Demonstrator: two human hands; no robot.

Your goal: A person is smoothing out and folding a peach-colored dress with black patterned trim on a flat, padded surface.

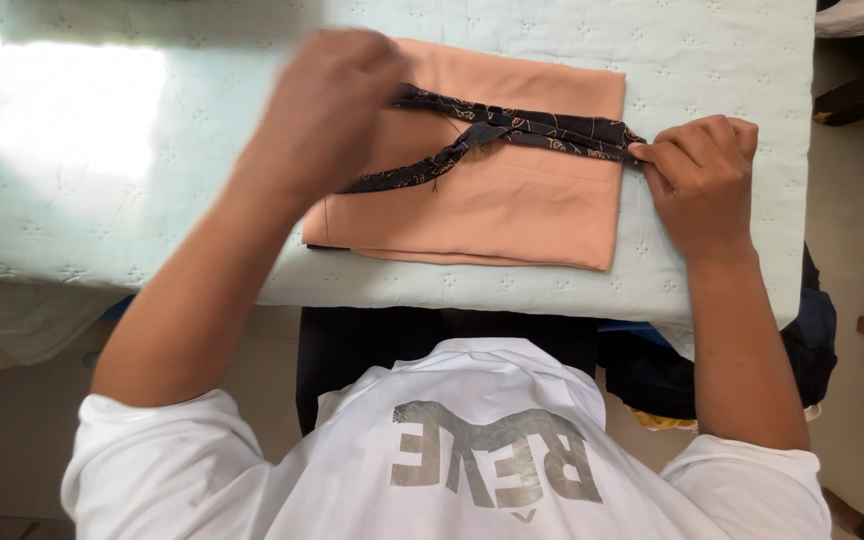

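While the right hand (700, 178) pinches a dark patterned strap (512, 128) at the folded peach cloth's (497, 205) right edge, the blurred left hand (327, 105) grips its other end, atop a pale quilted table (732, 60).

No packages, labels, signs or screens are seen. Only a grey printed motif (497, 455) is noted on the white shirt (352, 470).

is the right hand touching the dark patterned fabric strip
Touching: the head view shows the right hand pinching the end of the dark patterned fabric strip at the folded peach cloth's edge.
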